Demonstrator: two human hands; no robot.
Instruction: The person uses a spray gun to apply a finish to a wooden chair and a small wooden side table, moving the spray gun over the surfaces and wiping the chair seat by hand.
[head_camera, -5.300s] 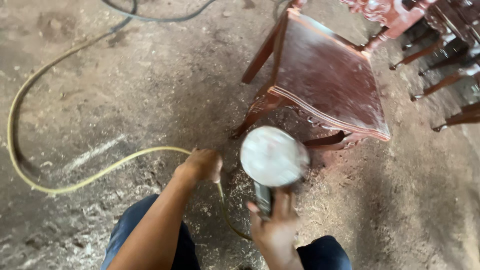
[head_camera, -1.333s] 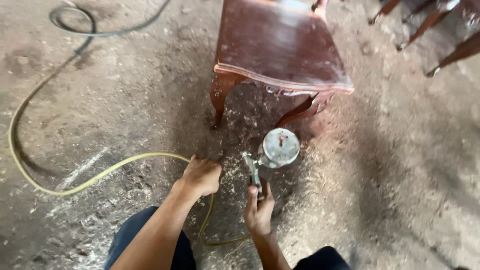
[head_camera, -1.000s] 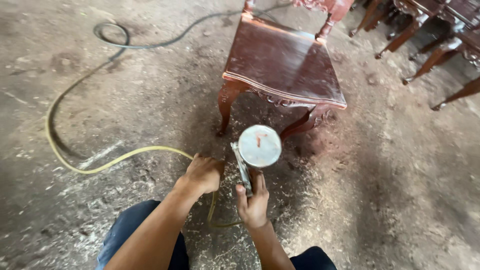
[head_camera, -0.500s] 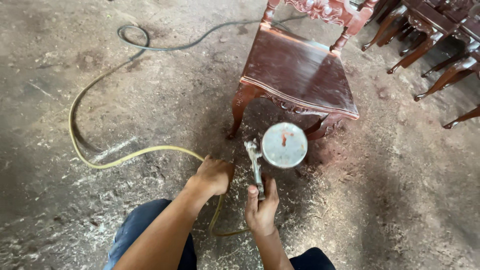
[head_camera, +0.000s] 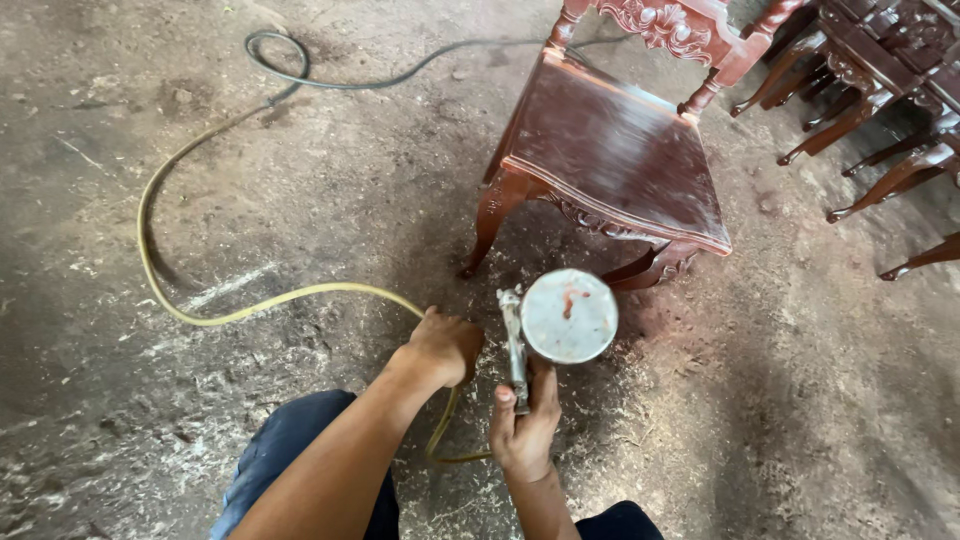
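My right hand (head_camera: 524, 425) grips the handle of a metal spray gun (head_camera: 556, 325) whose round, pale cup lid faces up at me. The gun points toward the front of a dark red carved wooden chair (head_camera: 620, 150) standing on the dirt floor just ahead. My left hand (head_camera: 444, 345) is closed around the yellow air hose (head_camera: 200, 310) close to where it bends back toward the gun. The hose loops out to the left and runs on as a dark hose (head_camera: 330, 80) at the back.
More red-brown chair legs and frames (head_camera: 880, 100) crowd the upper right corner. The floor (head_camera: 820, 400) is dusty grey earth with pale overspray marks. My knees in dark blue trousers (head_camera: 290, 470) are at the bottom edge.
The view has shifted so the chair sits higher and further right. The spray gun stays in my right hand near the chair's front rail, and my left hand keeps hold of the hose.
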